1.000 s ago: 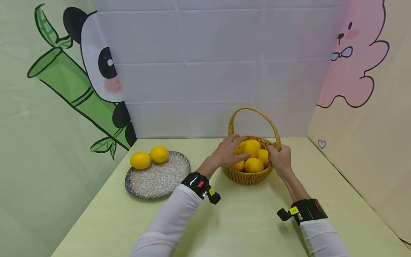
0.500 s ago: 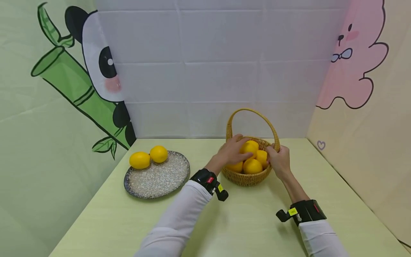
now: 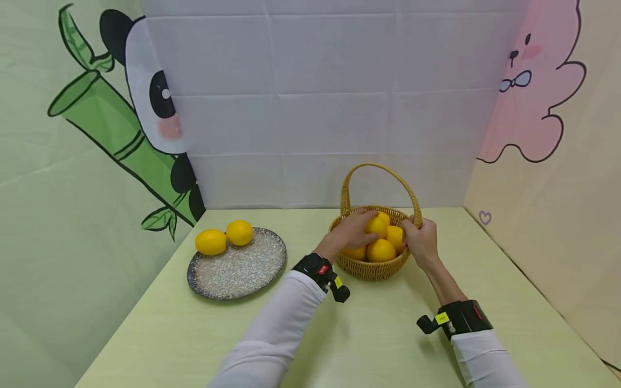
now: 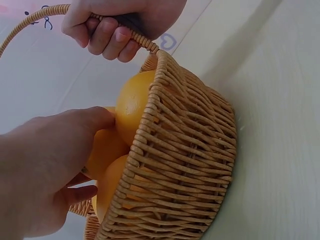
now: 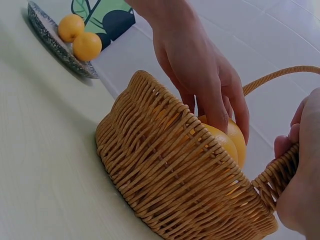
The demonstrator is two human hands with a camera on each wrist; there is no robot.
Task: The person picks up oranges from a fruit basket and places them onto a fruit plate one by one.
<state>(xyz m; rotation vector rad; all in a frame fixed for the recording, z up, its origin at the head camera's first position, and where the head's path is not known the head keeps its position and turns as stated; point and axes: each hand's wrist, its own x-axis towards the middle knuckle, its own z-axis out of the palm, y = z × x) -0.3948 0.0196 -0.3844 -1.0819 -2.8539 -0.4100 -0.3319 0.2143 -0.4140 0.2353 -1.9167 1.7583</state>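
A woven basket [image 3: 371,270] with a tall arched handle holds several yellow lemons [image 3: 381,250]. My left hand [image 3: 353,233] reaches in over its left rim, thumb and fingers bent round an upper lemon [image 3: 377,225]. In the left wrist view, that lemon [image 4: 104,150] shows between the thumb and forefinger of my left hand [image 4: 47,165]; the other fingers are mostly hidden. My right hand [image 3: 423,240] grips the handle's right base, its fingers curled round the wicker in the left wrist view. The basket rests on the table.
To the left, a speckled grey oval plate [image 3: 237,272] with a dark rim carries two lemons [image 3: 211,242] at its far left edge. The pale table [image 3: 368,345] ends at a white backdrop [image 3: 310,108]; printed curtains stand on both sides.
My left hand has moved a little right and deeper into the basket, its fingers closing round a lemon. My right hand keeps its hold on the handle; the basket has shifted very slightly left.
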